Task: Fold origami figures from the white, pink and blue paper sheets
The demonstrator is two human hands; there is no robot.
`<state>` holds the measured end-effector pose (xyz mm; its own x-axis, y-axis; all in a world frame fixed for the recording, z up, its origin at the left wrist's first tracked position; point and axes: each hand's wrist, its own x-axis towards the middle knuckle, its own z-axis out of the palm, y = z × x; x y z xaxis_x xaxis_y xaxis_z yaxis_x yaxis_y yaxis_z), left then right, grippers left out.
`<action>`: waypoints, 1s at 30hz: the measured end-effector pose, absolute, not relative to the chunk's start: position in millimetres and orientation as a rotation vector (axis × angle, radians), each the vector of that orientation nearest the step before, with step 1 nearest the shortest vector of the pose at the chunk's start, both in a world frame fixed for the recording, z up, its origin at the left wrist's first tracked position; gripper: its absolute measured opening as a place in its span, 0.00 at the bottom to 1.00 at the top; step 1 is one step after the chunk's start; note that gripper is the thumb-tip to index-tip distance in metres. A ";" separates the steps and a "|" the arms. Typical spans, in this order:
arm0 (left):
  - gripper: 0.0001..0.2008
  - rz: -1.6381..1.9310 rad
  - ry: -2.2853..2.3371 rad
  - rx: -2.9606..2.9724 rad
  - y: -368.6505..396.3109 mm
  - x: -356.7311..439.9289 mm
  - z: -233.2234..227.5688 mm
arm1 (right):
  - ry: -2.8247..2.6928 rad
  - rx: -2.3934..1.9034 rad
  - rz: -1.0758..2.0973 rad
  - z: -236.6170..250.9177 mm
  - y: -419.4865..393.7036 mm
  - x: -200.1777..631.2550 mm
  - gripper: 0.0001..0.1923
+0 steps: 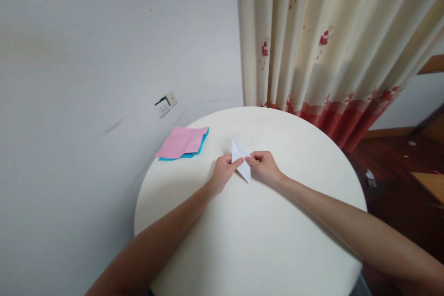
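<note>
Fingers of both hands pinch a white folded paper kite-shape (240,159) near the middle of the round white bench (277,240); left hand (223,172) and right hand (264,165) flank it equally; its long axis points toward the far edge; pink and blue paper sheets (182,143) lie at the far-left edge.

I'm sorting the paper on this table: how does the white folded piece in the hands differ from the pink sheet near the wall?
The white folded paper is a narrow, pointed shape, while the pink sheet is a broader, roughly square sheet. The white folded paper is pinched between the left hand and the right hand; the pink sheet lies untouched on a blue sheet at the edge of the round table. Both are thin paper on the same table.
</note>
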<state>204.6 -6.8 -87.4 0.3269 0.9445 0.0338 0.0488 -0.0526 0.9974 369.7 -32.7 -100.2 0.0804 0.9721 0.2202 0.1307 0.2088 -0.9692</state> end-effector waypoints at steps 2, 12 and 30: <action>0.20 0.961 1.007 1.432 -6.5 204.5 -88.6 | -1.321 -1.187 0.904 -100.2 -32.7 368.5 0.14; 0.18 0.989 1.037 1.500 -4.3 204.9 -89.5 | -1.311 -1.218 0.863 -98.2 -34.3 364.1 0.14; 0.19 0.983 1.015 1.491 -6.2 205.3 -87.5 | -1.298 -1.158 0.905 -96.3 -34.2 365.7 0.14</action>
<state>205.3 -6.2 -87.5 0.3071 0.9490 0.0713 0.1013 -0.1071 0.9891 365.7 -34.2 -96.3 0.1011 0.9665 0.2359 0.1123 0.2245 -0.9680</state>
